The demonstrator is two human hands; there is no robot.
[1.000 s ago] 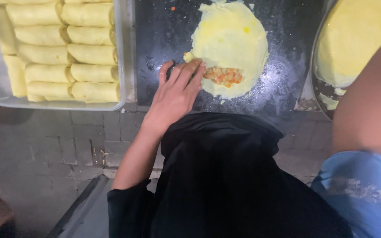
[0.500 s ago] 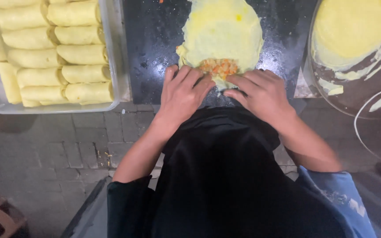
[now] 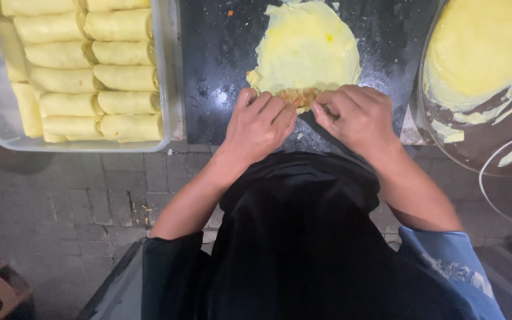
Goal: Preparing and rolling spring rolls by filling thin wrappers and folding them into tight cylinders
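Note:
A thin yellow crepe [image 3: 306,50] lies flat on a dark worktop [image 3: 220,65]. A line of orange filling [image 3: 297,96] sits at its near edge. My left hand [image 3: 261,124] presses on the crepe's near edge, just left of the filling. My right hand [image 3: 354,115] pinches the same edge on the right, fingers curled over it. The two hands almost touch over the filling.
A clear tray [image 3: 167,71] at the left holds several rolled yellow crepes [image 3: 99,77] in rows. At the right a round pan [image 3: 445,127] carries a yellow batter layer [image 3: 481,47]. A white cord [image 3: 493,189] loops beside it. Below lies grey paving [image 3: 60,201].
A second ago only my left hand was on the crepe. My right hand came down from the pan side and took hold of the near edge; both hands now fold it over the filling.

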